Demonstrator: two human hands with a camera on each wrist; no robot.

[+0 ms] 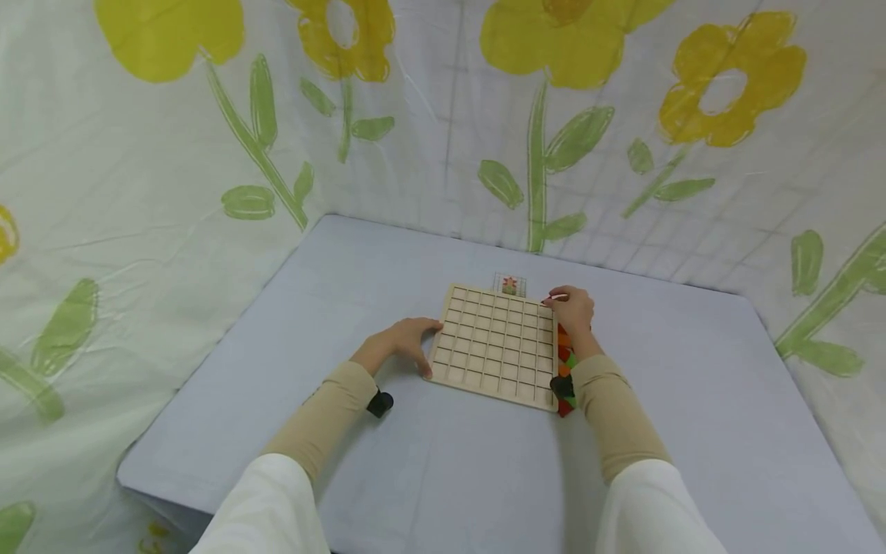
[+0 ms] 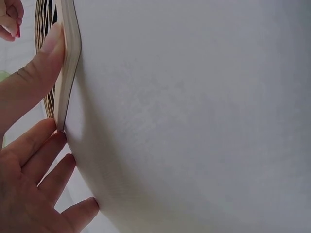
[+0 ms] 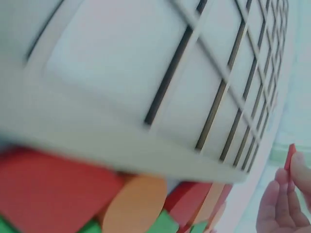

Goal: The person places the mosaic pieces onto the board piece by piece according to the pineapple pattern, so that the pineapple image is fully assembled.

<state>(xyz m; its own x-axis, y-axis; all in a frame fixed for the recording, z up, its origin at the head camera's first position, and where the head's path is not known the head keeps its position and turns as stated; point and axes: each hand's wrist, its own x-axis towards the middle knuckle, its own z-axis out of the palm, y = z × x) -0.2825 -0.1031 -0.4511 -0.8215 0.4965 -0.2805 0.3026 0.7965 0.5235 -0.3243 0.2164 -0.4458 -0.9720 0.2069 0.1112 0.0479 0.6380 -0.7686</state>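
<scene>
A square wooden grid board (image 1: 494, 350) lies flat on the table. My left hand (image 1: 407, 338) rests at its left side, thumb against the near-left corner and fingertips touching the edge farther up. Seen from the left wrist, those fingers (image 2: 56, 179) are nearly straight, some of them reaching the tabletop. Over the board's far-right corner, my right hand (image 1: 574, 309) pinches a small red piece (image 3: 290, 156) between thumb and fingertips. Several red, orange and green pieces (image 1: 564, 355) lie along the board's right edge, partly hidden by the right hand and forearm.
A small pattern card (image 1: 510, 285) with a red-and-green picture on a grid lies just beyond the board's far edge. The pale table (image 1: 388, 261) meets a flower-printed curtain (image 1: 443, 138) at the back.
</scene>
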